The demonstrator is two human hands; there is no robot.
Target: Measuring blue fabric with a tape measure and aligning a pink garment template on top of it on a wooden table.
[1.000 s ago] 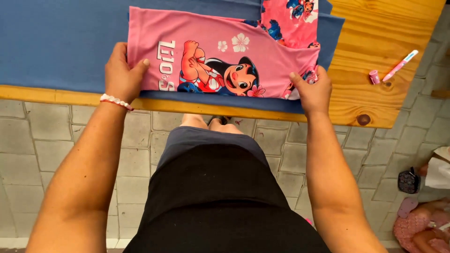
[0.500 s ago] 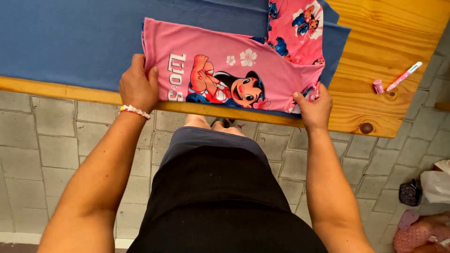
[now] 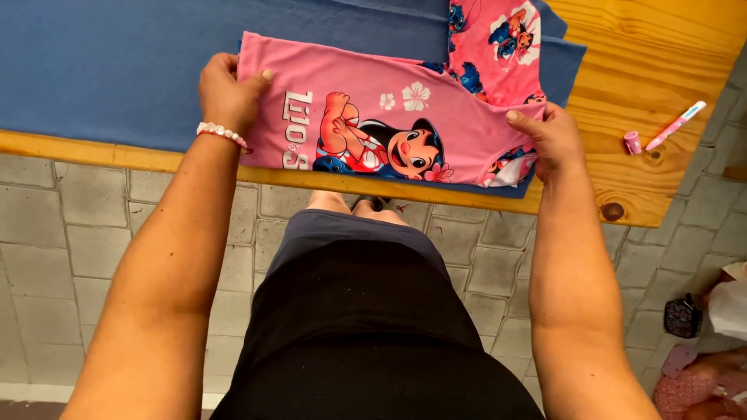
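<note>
a person standing at a pale wooden table (image 3: 661, 70) holds a pink printed garment of smooth fabric with a cartoon girl, white flowers and pale lettering (image 3: 389, 128) by its two near corners. the left hand (image 3: 226, 93) clamps the garment's left edge, thumb on top and fingers curled over the cloth, a white bead bracelet (image 3: 223, 134) at the wrist. the right hand (image 3: 548, 140) pinches the right-hand corner, thumb pressed flat on the pink fabric; its fingers are tucked under the cloth and cannot be seen. both grips are closed on the garment.

the garment lies flat along the near edge of the table, on a blue cloth sheet (image 3: 117, 70) that covers most of the tabletop and runs out of the frame at the top and left. a second patterned pink section with blue cartoon figures (image 3: 498, 39) rises from the garment toward the top edge, where it is cut off; whether it is a sleeve or a folded part is hard to tell.

to the right, on bare wood, a pink and white pen (image 3: 675, 124) lies just beside a small pink cap (image 3: 632, 142). below the table, grey paving tiles (image 3: 70, 225) show, and the person's dark skirt (image 3: 366, 334) fills the lower middle. objects at the lower right corner are cropped and unclear.
</note>
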